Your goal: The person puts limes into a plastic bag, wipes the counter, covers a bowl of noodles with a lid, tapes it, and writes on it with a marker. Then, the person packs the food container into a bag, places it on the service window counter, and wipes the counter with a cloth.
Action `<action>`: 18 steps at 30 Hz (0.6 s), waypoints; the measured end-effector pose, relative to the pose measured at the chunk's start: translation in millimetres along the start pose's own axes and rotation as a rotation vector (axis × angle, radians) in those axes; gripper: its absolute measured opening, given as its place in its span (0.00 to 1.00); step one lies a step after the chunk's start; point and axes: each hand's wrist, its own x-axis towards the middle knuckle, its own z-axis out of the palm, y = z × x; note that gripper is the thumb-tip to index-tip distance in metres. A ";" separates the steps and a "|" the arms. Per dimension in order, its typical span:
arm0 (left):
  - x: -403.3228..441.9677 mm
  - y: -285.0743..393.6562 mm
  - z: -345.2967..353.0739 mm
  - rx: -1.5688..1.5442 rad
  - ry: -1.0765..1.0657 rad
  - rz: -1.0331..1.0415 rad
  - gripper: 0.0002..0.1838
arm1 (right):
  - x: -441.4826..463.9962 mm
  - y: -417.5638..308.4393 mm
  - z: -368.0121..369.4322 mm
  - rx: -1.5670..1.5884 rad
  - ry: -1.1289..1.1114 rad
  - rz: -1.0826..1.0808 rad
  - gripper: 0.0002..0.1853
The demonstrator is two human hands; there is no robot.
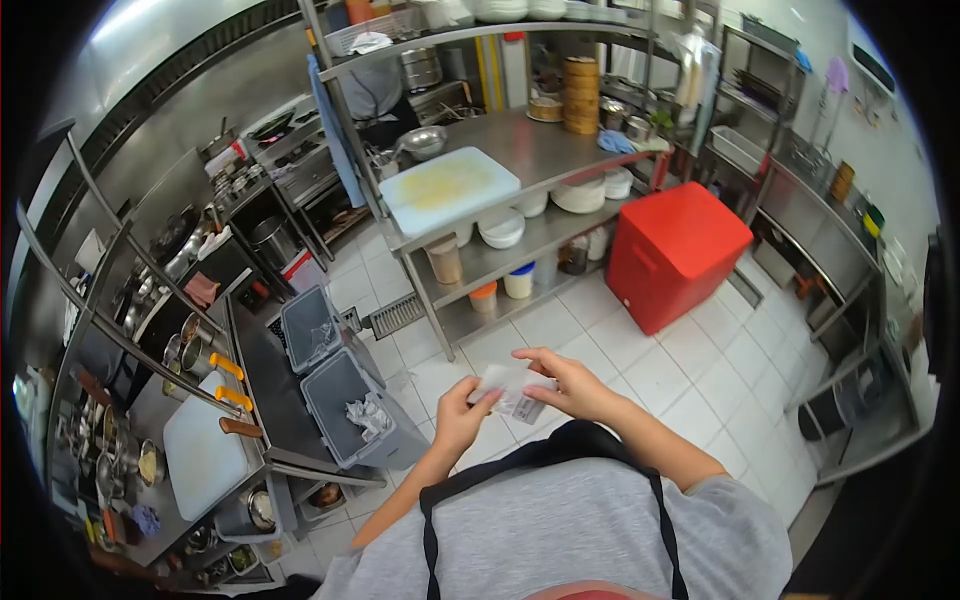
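Observation:
In front of my chest I hold a small whitish, partly see-through packet (507,380) with dark print or a label on its lower right part. My left hand (459,416) pinches its left edge, thumb on top. From the right side my right hand (572,386) grips it too, its thumb across the near face and its index finger raised along the far edge. What the packet contains, if anything, cannot be made out.
A red cool box (675,260) stands on the tiled floor beside a steel table (490,260) carrying a white cutting board (450,188). Grey bins (345,400) stand to my left, near a counter with knives and another board (205,440). Someone stands beyond the table.

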 end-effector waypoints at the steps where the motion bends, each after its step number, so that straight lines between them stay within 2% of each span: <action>1: 11.0 -1.3 -5.5 0.001 0.029 0.012 0.10 | 23.8 9.4 -1.6 -0.018 0.000 -0.052 0.18; 3: 31.2 -3.5 -20.1 -0.224 0.300 0.059 0.08 | 76.4 25.2 -3.4 -0.001 -0.063 -0.122 0.15; 4: 45.0 -7.3 -30.0 -0.215 0.315 0.068 0.08 | 100.6 29.1 -0.6 0.017 -0.107 -0.162 0.13; 5: 58.2 -12.0 -40.9 -0.268 0.337 0.086 0.08 | 130.3 31.0 -1.7 -0.046 -0.156 -0.254 0.07; 6: 68.8 -18.8 -53.2 -0.322 0.358 0.101 0.07 | 161.4 33.5 -2.8 -0.037 -0.163 -0.261 0.07; 8: 100.6 -39.8 -85.5 -0.295 0.341 0.150 0.07 | 231.8 33.1 -6.0 -0.219 -0.165 -0.629 0.03; 10: 136.1 -35.2 -112.0 -0.262 0.462 0.150 0.05 | 296.5 6.1 -16.7 -0.178 0.016 -0.727 0.08; 12: 176.2 -43.0 -142.8 -0.269 0.471 0.184 0.05 | 367.4 -18.8 -32.2 -0.189 0.276 -0.897 0.13; 13: 190.0 -44.7 -155.5 -0.268 0.470 0.172 0.05 | 396.6 -36.5 -41.4 -0.142 0.341 -0.900 0.14; 18: 251.4 -42.1 -211.7 -0.208 0.430 0.196 0.05 | 558.6 -106.6 -88.2 0.221 0.472 -0.999 0.16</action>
